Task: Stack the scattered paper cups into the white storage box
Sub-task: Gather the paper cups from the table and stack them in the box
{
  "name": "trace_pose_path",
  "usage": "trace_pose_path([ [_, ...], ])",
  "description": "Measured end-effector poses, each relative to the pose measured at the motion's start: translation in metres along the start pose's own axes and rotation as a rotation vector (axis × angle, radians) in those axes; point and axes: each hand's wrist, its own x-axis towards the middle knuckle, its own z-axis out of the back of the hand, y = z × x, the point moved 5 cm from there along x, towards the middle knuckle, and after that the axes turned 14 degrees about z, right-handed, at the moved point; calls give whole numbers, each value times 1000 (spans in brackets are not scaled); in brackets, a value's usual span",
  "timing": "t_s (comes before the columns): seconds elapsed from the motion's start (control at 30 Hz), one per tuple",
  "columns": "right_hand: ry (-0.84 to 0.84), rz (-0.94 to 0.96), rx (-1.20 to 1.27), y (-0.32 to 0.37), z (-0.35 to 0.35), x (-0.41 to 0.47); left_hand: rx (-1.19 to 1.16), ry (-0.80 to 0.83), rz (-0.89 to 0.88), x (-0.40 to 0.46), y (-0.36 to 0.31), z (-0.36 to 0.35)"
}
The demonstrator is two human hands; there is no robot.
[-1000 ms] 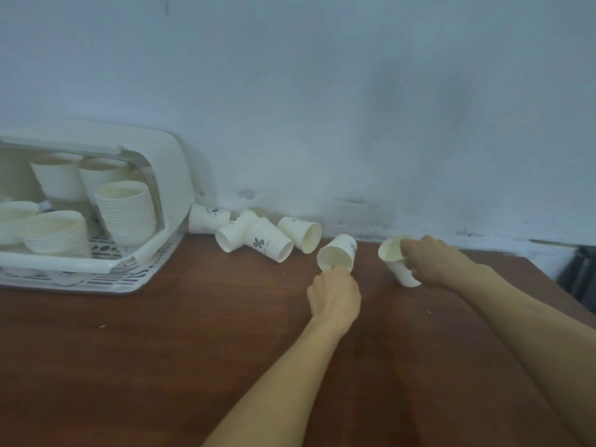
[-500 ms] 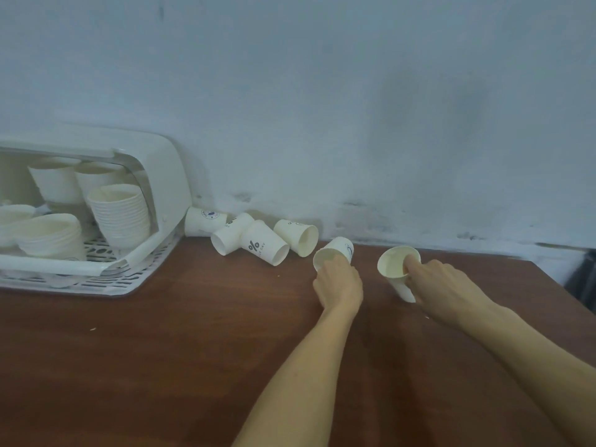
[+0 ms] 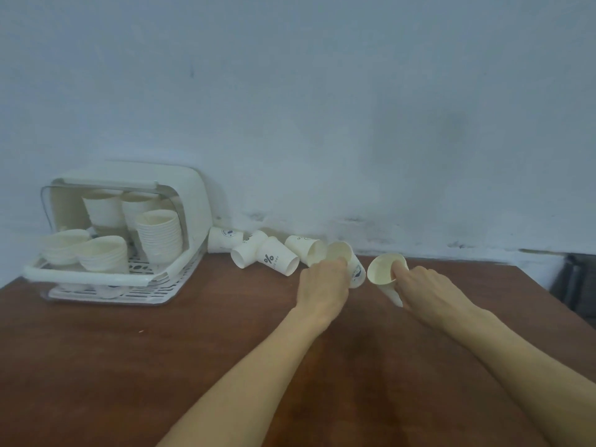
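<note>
My left hand (image 3: pixel 324 282) grips a white paper cup (image 3: pixel 346 258) with its mouth tipped toward me, just off the brown table. My right hand (image 3: pixel 425 287) holds a second paper cup (image 3: pixel 382 269), one finger inside its rim. Several more cups (image 3: pixel 274 258) lie on their sides along the wall between my hands and the white storage box (image 3: pixel 193 201). The box stands open at the left and holds several stacks of cups (image 3: pixel 159 235).
The brown wooden table (image 3: pixel 161 366) runs from the wall toward me; its right edge slants down at the far right. A dark object (image 3: pixel 577 282) stands beyond that edge. A pale wall (image 3: pixel 322 124) closes off the back.
Both hands have taken hold of their cups and drawn them a little away from the wall and up. My head has pulled back, so more of the storage box shows.
</note>
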Motion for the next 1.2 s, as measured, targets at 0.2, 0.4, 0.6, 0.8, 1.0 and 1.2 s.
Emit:
trace_pose_path([
  [0.2, -55, 40, 7, 32, 34, -20, -33, -26, -69, -34, 17, 56],
  [0.4, -118, 65, -7, 69, 55, -32, -113, -7, -50, -71, 53, 94],
  [0.6, -180, 114, -45, 113, 71, -29, -90, -32, -33, -99, 102, 122],
  [0.8, -253, 192, -50, 163, 85, -11, -81, -87, -10, -116, 163, 155],
  [1.0, -312, 271, -39, 213, 101, 11, -84, -130, 61, -127, 209, 186],
  [1.2, -349, 347, -35, 261, 112, 37, -75, -174, 120, -138, 250, 211],
])
